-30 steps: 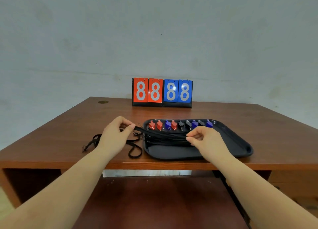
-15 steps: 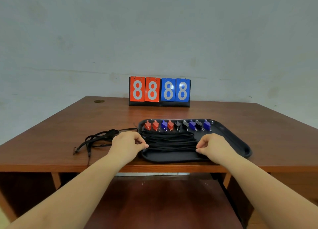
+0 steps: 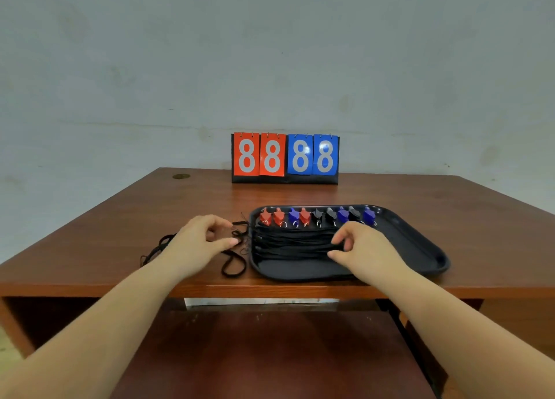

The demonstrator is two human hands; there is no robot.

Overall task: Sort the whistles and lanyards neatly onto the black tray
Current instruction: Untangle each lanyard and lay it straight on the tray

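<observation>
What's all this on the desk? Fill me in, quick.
A person is sorting whistles and lanyards onto a black tray. A row of red, blue and black whistles lines the tray's far edge, with lanyards laid across in front of them. The right hand rests on those cords at their right end. The left hand pinches a cord of the loose lanyards on the desk beside the tray. A scoreboard reads 88 88.

A flip scoreboard (image 3: 285,158) stands at the far edge of the surface (image 3: 120,218). Its two red cards each read 8, and its two blue cards each read 8, giving 8888
</observation>
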